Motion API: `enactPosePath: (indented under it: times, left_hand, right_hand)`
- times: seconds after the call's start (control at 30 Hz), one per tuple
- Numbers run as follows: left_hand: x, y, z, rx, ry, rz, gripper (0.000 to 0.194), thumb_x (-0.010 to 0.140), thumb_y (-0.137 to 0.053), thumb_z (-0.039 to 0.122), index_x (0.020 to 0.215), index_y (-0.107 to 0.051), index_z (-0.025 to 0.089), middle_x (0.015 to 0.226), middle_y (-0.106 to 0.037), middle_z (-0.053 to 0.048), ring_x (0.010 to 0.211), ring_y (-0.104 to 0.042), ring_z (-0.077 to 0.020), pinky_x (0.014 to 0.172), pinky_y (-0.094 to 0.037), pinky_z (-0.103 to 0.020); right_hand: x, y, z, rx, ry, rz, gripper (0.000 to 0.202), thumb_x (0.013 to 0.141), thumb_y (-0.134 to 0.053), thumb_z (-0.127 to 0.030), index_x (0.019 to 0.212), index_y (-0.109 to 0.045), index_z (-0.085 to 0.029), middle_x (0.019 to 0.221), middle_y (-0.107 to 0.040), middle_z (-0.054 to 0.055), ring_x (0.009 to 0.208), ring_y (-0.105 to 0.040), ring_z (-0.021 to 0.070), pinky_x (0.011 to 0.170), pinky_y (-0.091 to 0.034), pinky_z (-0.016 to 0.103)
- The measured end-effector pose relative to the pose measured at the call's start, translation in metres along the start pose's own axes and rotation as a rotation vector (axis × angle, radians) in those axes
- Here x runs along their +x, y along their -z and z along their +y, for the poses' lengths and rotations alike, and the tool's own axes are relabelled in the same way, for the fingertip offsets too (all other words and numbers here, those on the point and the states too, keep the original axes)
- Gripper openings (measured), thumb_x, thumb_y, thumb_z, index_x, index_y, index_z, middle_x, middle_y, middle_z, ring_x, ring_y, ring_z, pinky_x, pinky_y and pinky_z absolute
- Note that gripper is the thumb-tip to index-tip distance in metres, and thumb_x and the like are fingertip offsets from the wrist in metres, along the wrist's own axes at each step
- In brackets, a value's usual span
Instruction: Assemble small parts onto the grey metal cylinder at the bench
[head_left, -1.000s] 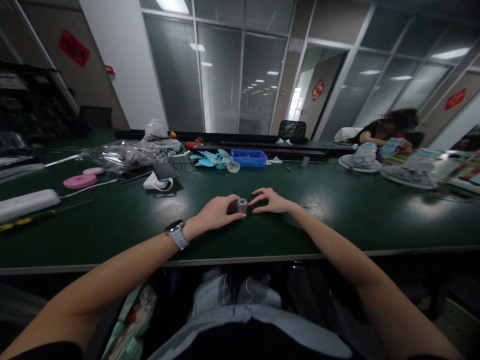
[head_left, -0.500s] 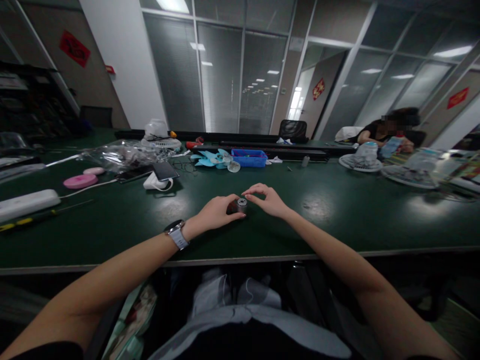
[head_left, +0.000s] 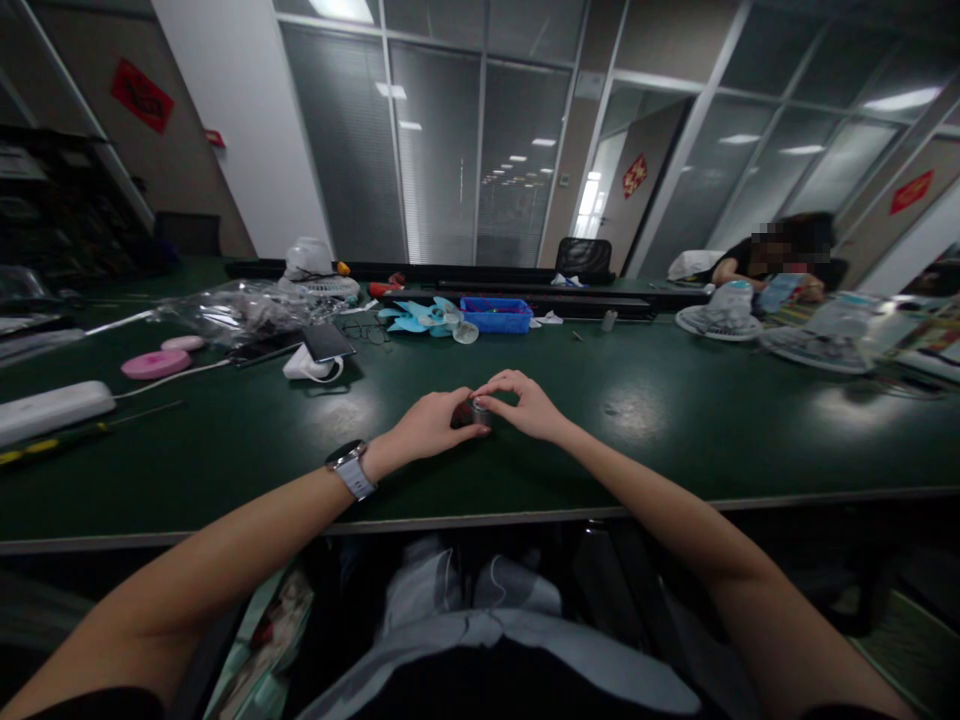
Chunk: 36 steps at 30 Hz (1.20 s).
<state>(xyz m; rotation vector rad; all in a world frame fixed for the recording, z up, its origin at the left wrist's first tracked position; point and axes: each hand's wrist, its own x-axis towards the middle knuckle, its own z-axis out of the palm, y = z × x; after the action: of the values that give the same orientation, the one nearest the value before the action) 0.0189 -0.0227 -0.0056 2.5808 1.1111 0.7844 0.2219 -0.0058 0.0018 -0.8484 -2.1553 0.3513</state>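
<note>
A small grey metal cylinder stands upright on the green table, near its front edge. My left hand is closed around it from the left, thumb on the near side and fingers on the far side. From the right, my right hand reaches over the cylinder's top, with thumb and index finger pinched together there. Those fingertips cover most of the top face. Whatever they pinch, if anything, is too small to make out.
Behind my hands are a blue plastic basket, light-blue gloves and a phone by a white charger. A power strip and a screwdriver lie left. Another person sits at the far right near fan parts.
My right hand has moved left and slightly down onto the cylinder's top, hiding the holed face seen before. My left hand keeps its hold.
</note>
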Motion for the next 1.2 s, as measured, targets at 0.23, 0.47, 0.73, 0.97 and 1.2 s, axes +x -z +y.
enactPosePath:
  times: [0.23,0.47,0.73,0.97,1.2]
  left_hand:
    - [-0.0002,0.0001,0.0005,0.003,0.009,0.001,0.041,0.081,-0.061,0.052,0.104,-0.058,0.018,0.083,-0.068,-0.004,0.072,-0.063,-0.018,0.065,-0.047,-0.027]
    - [-0.0003,0.0006,0.001,0.013,0.012,0.002,0.041,0.081,-0.06,0.052,0.106,-0.058,0.019,0.082,-0.067,-0.004,0.07,-0.062,-0.0176,0.063,-0.046,-0.026]
    - [0.0003,0.0013,0.0015,0.002,0.003,-0.009,0.039,0.082,-0.059,0.051,0.104,-0.058,0.02,0.081,-0.066,-0.003,0.07,-0.062,-0.0171,0.062,-0.045,-0.026]
    - [0.0004,0.0012,0.0015,0.004,0.0,-0.003,0.037,0.082,-0.061,0.049,0.104,-0.057,0.019,0.083,-0.067,-0.003,0.071,-0.062,-0.0172,0.063,-0.045,-0.026]
    - [0.0002,0.0009,0.0016,-0.011,0.007,-0.007,0.039,0.081,-0.061,0.05,0.105,-0.057,0.02,0.083,-0.067,-0.003,0.072,-0.062,-0.0172,0.064,-0.046,-0.026]
  right_hand:
    - [0.0006,0.0008,-0.0057,0.016,-0.005,0.035,0.013,0.084,-0.064,-0.028,0.092,-0.071,-0.021,0.089,-0.068,0.003,0.089,-0.059,0.0172,0.085,-0.042,0.034]
    - [0.0006,0.004,-0.0045,-0.03,0.024,0.029,0.012,0.086,-0.061,-0.026,0.092,-0.07,-0.021,0.087,-0.068,0.003,0.088,-0.058,0.0177,0.083,-0.042,0.034]
    - [-0.0002,0.0022,-0.0012,0.012,-0.016,-0.005,0.015,0.083,-0.064,-0.032,0.089,-0.07,-0.02,0.086,-0.066,0.003,0.086,-0.059,0.0165,0.082,-0.043,0.033]
    - [0.001,-0.0026,-0.0022,0.049,-0.141,-0.002,0.019,0.08,-0.065,-0.036,0.081,-0.065,-0.017,0.082,-0.065,0.002,0.081,-0.058,0.0149,0.074,-0.043,0.029]
    - [0.0012,-0.0009,-0.0047,0.044,-0.168,0.002,0.019,0.08,-0.066,-0.036,0.08,-0.068,-0.017,0.082,-0.066,0.003,0.081,-0.058,0.0155,0.073,-0.043,0.03]
